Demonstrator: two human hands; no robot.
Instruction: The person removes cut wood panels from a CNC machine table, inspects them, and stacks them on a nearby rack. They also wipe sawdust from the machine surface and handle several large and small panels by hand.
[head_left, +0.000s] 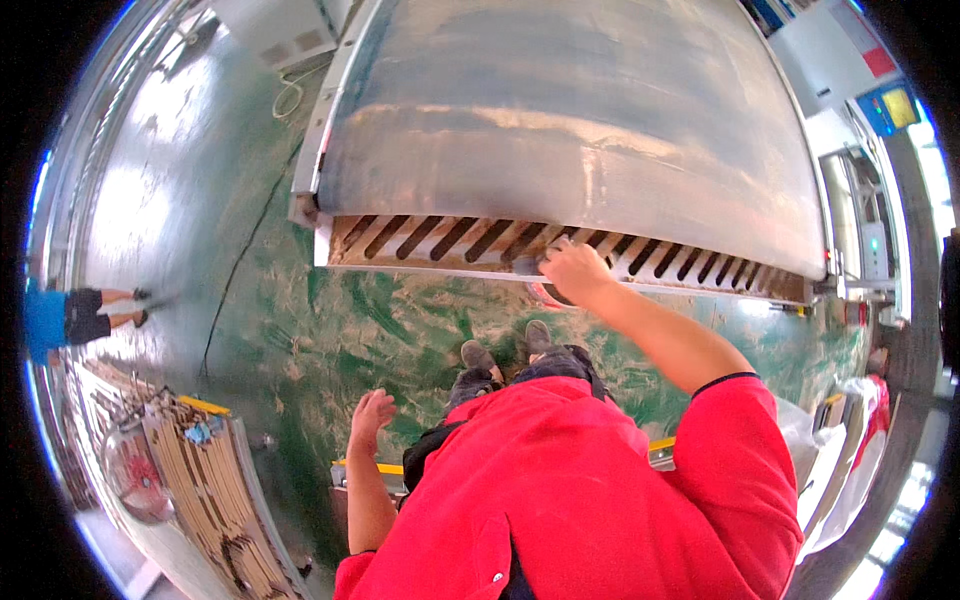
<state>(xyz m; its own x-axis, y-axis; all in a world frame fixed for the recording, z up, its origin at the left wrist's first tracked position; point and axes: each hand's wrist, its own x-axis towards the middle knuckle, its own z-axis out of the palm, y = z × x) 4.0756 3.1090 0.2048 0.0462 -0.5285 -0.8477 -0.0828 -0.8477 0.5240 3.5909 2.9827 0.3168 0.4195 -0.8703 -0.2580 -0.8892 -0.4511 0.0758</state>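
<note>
My right hand (578,270) reaches forward to the slotted front strip (470,240) of a large belt machine. Its fingers are closed, and a small dark grey piece (525,265) shows beside the fingertips; what kind of thing it is I cannot make out. Behind the strip stretches a broad, smooth grey belt (580,120), with brownish dust along the slots. My left hand (372,410) hangs low at my left side, fingers loosely bent and apart, holding nothing. Partly hidden under my right hand, a round red-rimmed thing (552,294) sits below the strip.
Green floor (350,320) streaked with dust lies around my feet. At lower left are stacked brown boards (205,480) and a fan (140,475). Another person (75,318) stands at far left. To the right are a control panel (890,108) and wrapped goods (850,460).
</note>
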